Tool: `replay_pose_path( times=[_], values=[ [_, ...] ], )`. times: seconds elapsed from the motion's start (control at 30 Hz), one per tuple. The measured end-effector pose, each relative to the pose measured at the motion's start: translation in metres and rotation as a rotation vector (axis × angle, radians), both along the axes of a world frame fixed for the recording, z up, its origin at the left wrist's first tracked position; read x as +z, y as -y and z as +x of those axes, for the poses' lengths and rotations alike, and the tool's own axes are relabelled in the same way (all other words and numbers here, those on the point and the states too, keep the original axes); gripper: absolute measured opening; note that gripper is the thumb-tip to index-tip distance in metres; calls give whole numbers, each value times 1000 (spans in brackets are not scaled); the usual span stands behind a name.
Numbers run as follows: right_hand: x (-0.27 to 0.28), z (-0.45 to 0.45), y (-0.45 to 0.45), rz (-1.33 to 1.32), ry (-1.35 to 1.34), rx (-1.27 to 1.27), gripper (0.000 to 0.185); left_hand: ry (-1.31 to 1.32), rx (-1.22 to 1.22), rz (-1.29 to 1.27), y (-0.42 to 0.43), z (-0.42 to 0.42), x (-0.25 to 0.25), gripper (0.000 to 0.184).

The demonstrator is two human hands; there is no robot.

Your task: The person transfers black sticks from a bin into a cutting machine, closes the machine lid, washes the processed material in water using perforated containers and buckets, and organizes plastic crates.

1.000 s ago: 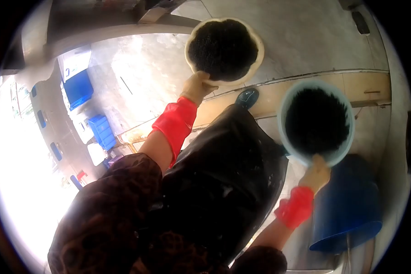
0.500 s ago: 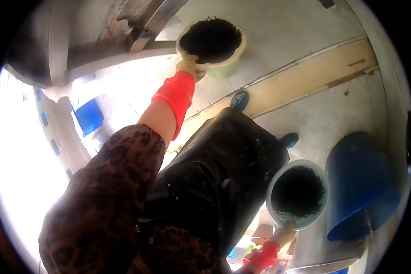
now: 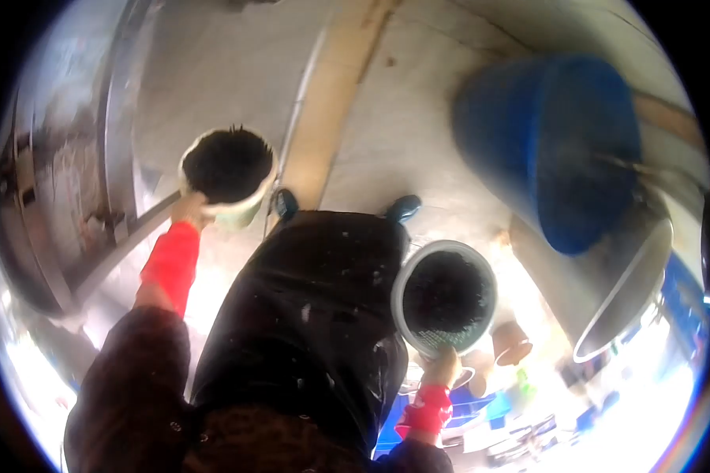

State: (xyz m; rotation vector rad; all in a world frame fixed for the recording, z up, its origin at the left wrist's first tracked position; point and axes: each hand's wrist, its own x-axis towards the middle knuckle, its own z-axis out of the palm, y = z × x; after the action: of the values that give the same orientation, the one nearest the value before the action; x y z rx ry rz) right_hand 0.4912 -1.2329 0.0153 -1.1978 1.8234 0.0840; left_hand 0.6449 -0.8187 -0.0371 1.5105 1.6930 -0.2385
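My left hand point(image 3: 189, 209) is closed on the near rim of a cream round basket point(image 3: 248, 211), out to the left. Dark, stick-like pieces point(image 3: 227, 164) fill it to the brim, some poking above the edge. On the right, my right hand point(image 3: 443, 366) grips the near rim of a grey-green perforated basket point(image 3: 400, 303). A similar dark mass point(image 3: 446, 292) lies in it, and its holed wall shows near my hand. Both forearms wear red cuffs. Between the baskets hangs a black apron point(image 3: 308, 299). What the dark pieces are, I cannot tell.
A large blue barrel point(image 3: 497, 134) lies on its side at the upper right, a pale barrel or tub point(image 3: 560, 276) below it. Metal framework point(image 3: 118, 118) stands at the left. A tan strip point(image 3: 331, 102) crosses the floor. Small containers point(image 3: 511, 343) stand behind my right hand.
My view has turned right, so the barrels, floor strip and framework appear swung round. Both hands still hold their baskets; the left basket appears lower and farther left, the right one higher and farther left.
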Motion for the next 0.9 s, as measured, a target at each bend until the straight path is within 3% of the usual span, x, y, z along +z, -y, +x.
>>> replay_pose_path(
  times=[0.07, 0.13, 0.17, 0.2, 0.23, 0.27, 0.33, 0.43, 0.47, 0.53, 0.6, 0.63, 0.73, 0.8, 0.83, 0.9],
  values=[
    [-26, -17, 34, 7, -17, 157, 23, -88, -209, -24, 25, 25, 18, 38],
    [10, 36, 29, 27, 41, -163, 27, -146, -361, 47, 73, 51, 59, 30],
    [7, 15, 47, 39, 71, -206, 27, -104, -448, 54, 91, 53, 78, 31],
    [-11, -18, 67, 50, -23, 118, 30, -197, -472, 61, 108, 62, 96, 30],
    [-19, -33, 80, 54, -115, 440, 32, -76, -544, 50, 129, 71, 116, 28],
    [-5, -17, 85, 60, -77, 397, 32, -17, -640, 48, 156, 83, 140, 26],
    [47, 48, 95, 102, -96, -413, 35, 3, -681, 1, 198, 110, 170, 22],
    [78, 51, 96, 125, 31, -440, 41, -1, -686, -16, 269, 139, 257, 21],
    [87, 47, 89, 116, 56, -420, 44, 30, -714, 2, 264, 143, 268, 21],
    [83, 43, 42, 101, 44, -400, 40, 226, -1089, 114, 211, 143, 264, 21],
    [101, 47, 40, 76, -10, -366, 37, 407, -1048, -101, 241, 156, 303, 22],
    [114, 40, 50, 85, 52, -320, 41, 489, -1148, -107, 264, 155, 321, 22],
    [118, 37, 56, 107, 134, -278, 43, 617, -1266, -263, 291, 193, 310, 23],
    [84, 25, 52, 48, 88, -298, 41, 482, -1370, -141, 327, 213, 306, 23],
    [69, 40, 51, 41, 74, -317, 41, 446, -1383, -143, 322, 249, 249, 24],
    [88, 51, 56, 37, -38, -154, 38, 339, -1479, -30, 355, 274, 229, 27]
  ],
)
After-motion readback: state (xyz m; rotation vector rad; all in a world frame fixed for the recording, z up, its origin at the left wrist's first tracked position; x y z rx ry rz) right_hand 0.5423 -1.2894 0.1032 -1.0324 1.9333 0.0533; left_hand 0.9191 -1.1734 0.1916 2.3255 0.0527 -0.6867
